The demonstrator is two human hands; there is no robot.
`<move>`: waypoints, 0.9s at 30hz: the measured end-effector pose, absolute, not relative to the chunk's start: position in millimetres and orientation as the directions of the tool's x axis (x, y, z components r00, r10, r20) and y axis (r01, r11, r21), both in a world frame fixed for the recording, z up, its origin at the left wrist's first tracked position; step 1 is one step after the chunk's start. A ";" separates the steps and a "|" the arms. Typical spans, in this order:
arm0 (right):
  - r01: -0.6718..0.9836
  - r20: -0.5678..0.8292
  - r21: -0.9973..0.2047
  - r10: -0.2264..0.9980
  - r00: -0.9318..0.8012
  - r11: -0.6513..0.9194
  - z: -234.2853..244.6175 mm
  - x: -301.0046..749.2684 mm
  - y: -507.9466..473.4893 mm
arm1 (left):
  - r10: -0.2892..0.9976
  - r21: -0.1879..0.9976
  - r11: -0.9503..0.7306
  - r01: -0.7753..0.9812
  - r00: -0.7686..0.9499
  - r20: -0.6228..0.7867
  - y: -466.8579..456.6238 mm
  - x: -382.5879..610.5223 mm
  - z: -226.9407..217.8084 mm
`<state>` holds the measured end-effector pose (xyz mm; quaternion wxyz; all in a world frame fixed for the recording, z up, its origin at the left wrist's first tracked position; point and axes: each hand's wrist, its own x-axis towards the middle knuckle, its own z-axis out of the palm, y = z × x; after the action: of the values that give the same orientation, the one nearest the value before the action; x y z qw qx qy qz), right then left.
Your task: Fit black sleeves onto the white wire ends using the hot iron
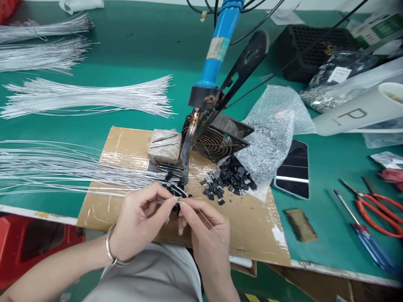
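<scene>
Both my hands meet fingertip to fingertip over the front of the cardboard sheet (252,226). My left hand (138,222) pinches a thin wire between thumb and forefinger; its end is hidden by the fingers. My right hand (206,230) is closed on a fine silvery wire (214,228) that trails down across the palm. Just beyond the fingertips are white wires (126,172) with black pieces at their ends. A soldering iron (217,58) with a blue handle is held in a black stand, tip down, above a grey block (165,147).
Small black connectors (237,176) spill from a bubble-wrap bag (270,130) beside a fan (217,138). Rightward lie a phone (292,170), a brown sponge (301,225), a screwdriver (368,239) and orange-handled scissors (378,209). Wire bundles (88,98) lie at left.
</scene>
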<state>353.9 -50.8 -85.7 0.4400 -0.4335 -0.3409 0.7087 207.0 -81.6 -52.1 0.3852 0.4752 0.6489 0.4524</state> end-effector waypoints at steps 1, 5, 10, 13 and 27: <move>-0.327 -0.317 -0.864 0.918 -0.237 -0.382 -85.3 353.5 -50.6 | 0.969 0.954 0.121 0.273 -0.239 -0.054 -81.9 206.6 -51.8; -0.330 -0.308 -0.865 0.920 -0.243 -0.377 -81.7 352.6 -50.4 | 0.975 0.953 0.079 0.294 -0.223 -0.012 -82.3 206.3 -51.7; -0.332 -0.318 -0.861 0.917 -0.239 -0.385 -79.3 352.6 -50.9 | 0.971 0.939 0.078 0.336 -0.238 0.004 -82.2 207.5 -52.1; -0.320 -0.312 -0.868 0.918 -0.244 -0.380 -80.9 353.0 -50.4 | 0.971 0.923 0.062 0.381 -0.236 0.032 -81.8 207.8 -50.7; -0.346 -0.380 -0.790 0.847 -0.372 -0.506 -75.6 360.9 -36.7 | 0.978 0.873 -0.019 0.487 -0.172 0.117 -78.9 204.5 -44.5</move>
<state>360.9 -36.7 -75.6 0.3884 -0.4042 -0.3102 0.7678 204.5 -78.9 -44.5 0.2900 0.5744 0.6376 0.4237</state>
